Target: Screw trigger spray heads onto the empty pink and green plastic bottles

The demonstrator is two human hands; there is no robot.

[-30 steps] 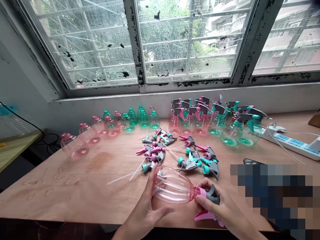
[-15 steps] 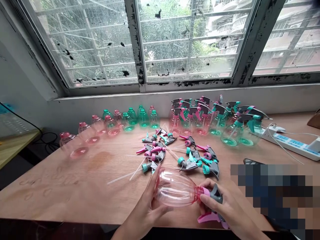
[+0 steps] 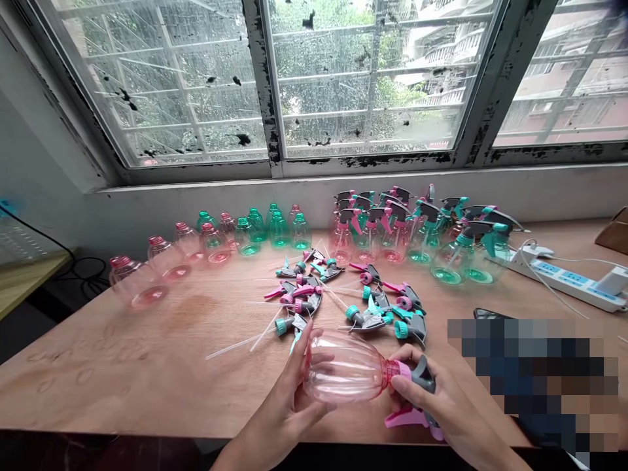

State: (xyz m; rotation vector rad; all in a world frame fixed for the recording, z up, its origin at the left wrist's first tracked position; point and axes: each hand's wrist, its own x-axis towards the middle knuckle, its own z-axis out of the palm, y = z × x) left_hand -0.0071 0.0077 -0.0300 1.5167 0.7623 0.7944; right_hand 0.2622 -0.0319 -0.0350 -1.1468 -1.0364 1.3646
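A clear pink spray bottle (image 3: 346,366) lies on its side in the air above the table's front edge, its base to the left. My left hand (image 3: 289,399) is wrapped round the base end. At the neck, my right hand (image 3: 432,399) grips the pink collar of the spray head (image 3: 422,375), which sits on the bottle's mouth; its pink trigger (image 3: 407,417) points down toward me. Just beyond the bottle lies a loose pile of spray heads (image 3: 367,318) in pink, teal and grey, with thin clear tubes.
Open pink and green bottles (image 3: 216,243) stand along the back left. Bottles with spray heads fitted (image 3: 392,235) are grouped at the back centre and right. A white power strip (image 3: 574,278) with cables lies at the right, near a phone (image 3: 490,314) and a blurred-out patch.
The view has shifted slightly. Both hands keep their hold on the bottle and the spray head, with barely any visible movement.
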